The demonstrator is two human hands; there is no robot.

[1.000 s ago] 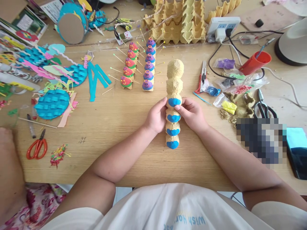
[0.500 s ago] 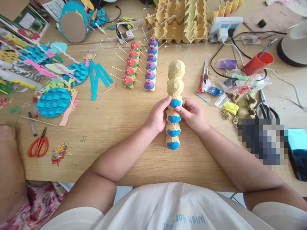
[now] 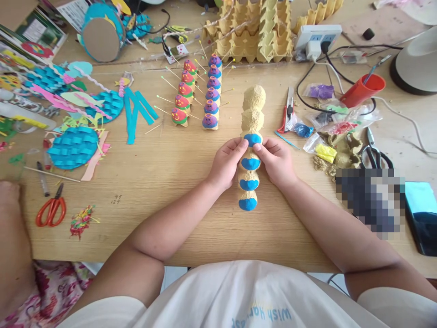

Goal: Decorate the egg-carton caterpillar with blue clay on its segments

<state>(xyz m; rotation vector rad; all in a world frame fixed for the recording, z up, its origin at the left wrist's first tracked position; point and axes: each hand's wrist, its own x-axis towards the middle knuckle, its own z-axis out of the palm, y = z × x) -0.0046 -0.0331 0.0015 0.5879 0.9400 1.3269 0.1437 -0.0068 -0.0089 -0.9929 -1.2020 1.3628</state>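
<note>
- I had both hands on one long, bumpy strip (image 3: 251,153), right in front of me over the table.
- My left hand (image 3: 227,163) pinched its left side, and my right hand (image 3: 278,163) pinched its right side. Neither hand was nearer, because both were touching it.
- My two thumbs sat close to each other by the farthest blue patch (image 3: 252,139), with a little gap between them.
- The strip ran long from near to far, between my hands. Its far end leaned a tiny bit to the right.
- It had six bumps. The four near ones had blue on them, and the two far ones were plain tan.
- I can't tell if its near end was touching the table.
- Far and to the left stood a purple and blue row (image 3: 213,94), and a red and green row (image 3: 180,101) was left of that.
- A red cutter (image 3: 284,120) and a blue packet (image 3: 303,130) lay to the right.
</note>
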